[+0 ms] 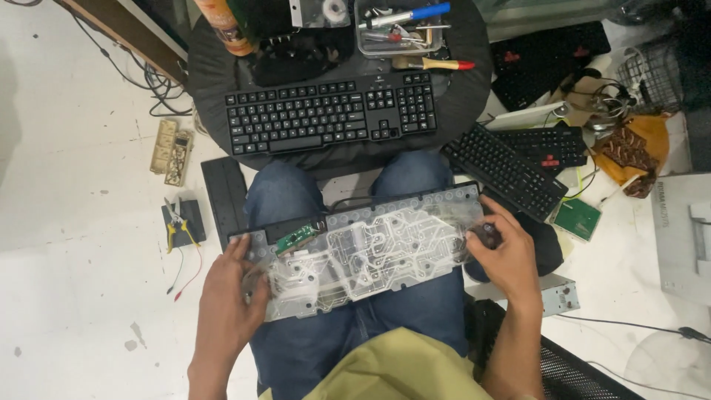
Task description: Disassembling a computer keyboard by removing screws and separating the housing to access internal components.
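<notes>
Membrane sheet [370, 248], clear with printed traces, lies across an opened keyboard shell [444, 198] resting on the person's lap. Left hand [229, 296] grips the sheet's left end, fingers curled over its edge beside a small green circuit board [298, 237]. Right hand [503, 255] clamps the right end of sheet and shell, thumb on top. An intact black keyboard [329, 112] sits on the round table [466, 89] ahead, in front of a tool tray [392, 30]. Yellow-handled pliers [176, 222] lie on the floor to the left.
</notes>
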